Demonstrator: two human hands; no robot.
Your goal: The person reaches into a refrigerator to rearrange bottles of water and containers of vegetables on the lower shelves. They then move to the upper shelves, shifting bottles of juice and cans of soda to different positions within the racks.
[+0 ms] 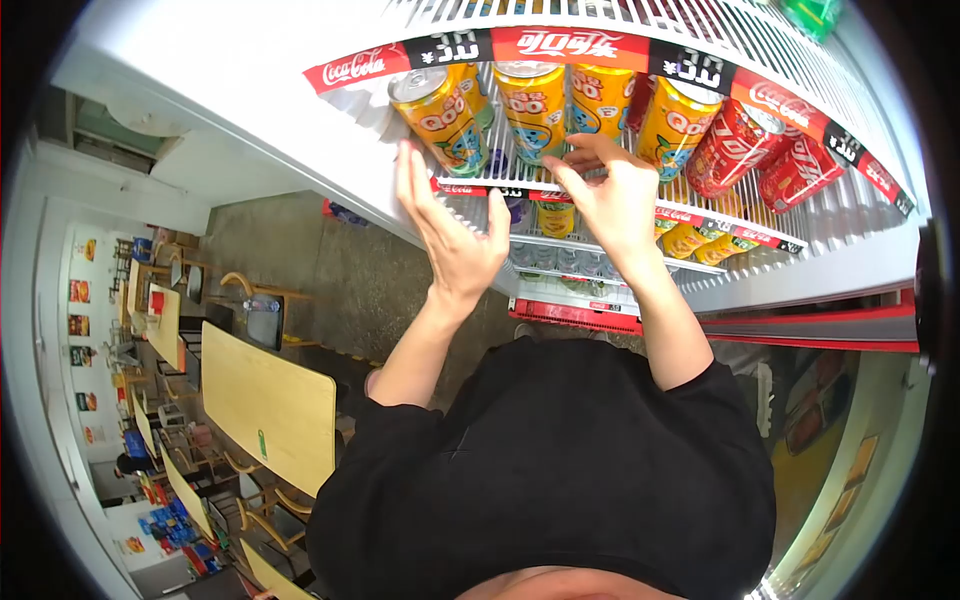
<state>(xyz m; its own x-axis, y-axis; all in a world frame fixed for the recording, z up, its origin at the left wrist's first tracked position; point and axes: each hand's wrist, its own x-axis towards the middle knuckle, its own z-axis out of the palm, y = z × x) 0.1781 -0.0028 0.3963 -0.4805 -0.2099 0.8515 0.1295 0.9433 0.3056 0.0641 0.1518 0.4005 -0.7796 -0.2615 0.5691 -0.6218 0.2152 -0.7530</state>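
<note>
Yellow Qoo cans stand in rows on a white wire shelf of an open drinks cooler. My left hand (455, 240) is at the shelf's left front edge, fingers apart and pointing up, just below the leftmost Qoo can (440, 122); nothing is in it. My right hand (612, 195) is raised before the shelf, its fingers spread, with thumb and fingertips near the base of the second Qoo can (532, 112). Right of that hand stands another Qoo can (677, 125), then red Coca-Cola cans (735, 148).
Red price strips (570, 44) edge the shelves. Lower shelves hold yellow packs (690, 240) and clear bottles (565, 260). The cooler's side wall (340, 150) rises at the left. Farther left are wooden tables (268, 400) and chairs.
</note>
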